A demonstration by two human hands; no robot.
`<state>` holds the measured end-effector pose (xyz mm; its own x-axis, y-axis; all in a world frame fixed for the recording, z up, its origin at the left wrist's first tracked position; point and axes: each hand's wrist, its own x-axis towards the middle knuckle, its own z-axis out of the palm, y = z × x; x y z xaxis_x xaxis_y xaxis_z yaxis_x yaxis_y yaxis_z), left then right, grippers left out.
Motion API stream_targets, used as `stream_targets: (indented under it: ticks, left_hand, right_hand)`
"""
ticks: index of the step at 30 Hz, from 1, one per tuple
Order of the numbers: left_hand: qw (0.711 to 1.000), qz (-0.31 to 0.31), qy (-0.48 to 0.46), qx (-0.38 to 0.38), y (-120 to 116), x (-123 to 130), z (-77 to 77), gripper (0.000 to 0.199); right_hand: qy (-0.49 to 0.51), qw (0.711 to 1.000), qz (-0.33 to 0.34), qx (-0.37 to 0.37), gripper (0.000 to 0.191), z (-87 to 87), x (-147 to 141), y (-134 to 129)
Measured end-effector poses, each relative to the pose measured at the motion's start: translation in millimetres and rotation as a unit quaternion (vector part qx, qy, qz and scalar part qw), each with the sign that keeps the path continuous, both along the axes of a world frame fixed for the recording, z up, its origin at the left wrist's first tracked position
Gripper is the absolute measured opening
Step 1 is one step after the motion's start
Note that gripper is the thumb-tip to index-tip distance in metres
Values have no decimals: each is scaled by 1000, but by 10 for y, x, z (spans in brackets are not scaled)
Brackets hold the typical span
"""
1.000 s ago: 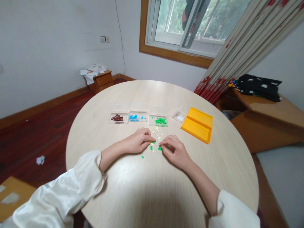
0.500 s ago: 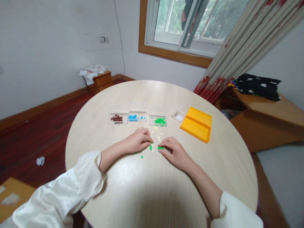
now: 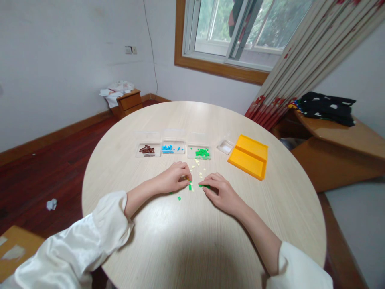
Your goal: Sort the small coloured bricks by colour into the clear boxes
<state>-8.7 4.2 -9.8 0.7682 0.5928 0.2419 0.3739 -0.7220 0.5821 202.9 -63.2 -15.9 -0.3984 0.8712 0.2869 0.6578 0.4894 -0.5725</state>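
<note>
1. While the left hand [image 3: 173, 178] has its thumb and fingertips bunched close together, I honestly can't tell if anything's pinched in there. A little green tile [image 3: 190, 188] sits right by the fingertips.
2. Right hand [image 3: 224, 194] has thumb and index slightly apart around a green piece [image 3: 200, 186], partly hidden, so can't say if it's clamped or just touched.
3. Both bits look small and bright, out on the pale round table [image 3: 168, 241] between the hands.
4. Pale yellow bits [image 3: 201, 175] are scattered just beyond.
</note>
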Motion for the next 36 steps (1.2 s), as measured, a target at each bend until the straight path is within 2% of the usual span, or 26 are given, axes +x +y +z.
stream_targets:
  ticks: [20,30,36]
  left_hand:
    - [1000,-15,-21,5,-2,19,-2,11]
    - [998,41,-21,-33,-28,22,52,7]
    - [997,47,-36,-49,-37,31,52,6]
  right_hand:
    - [31,999,-5,22,7,16,-52,4]
    - [60,994,-75,47,9,29,-41,-16]
    - [72,993,-75,49,5,41,-41,-12]
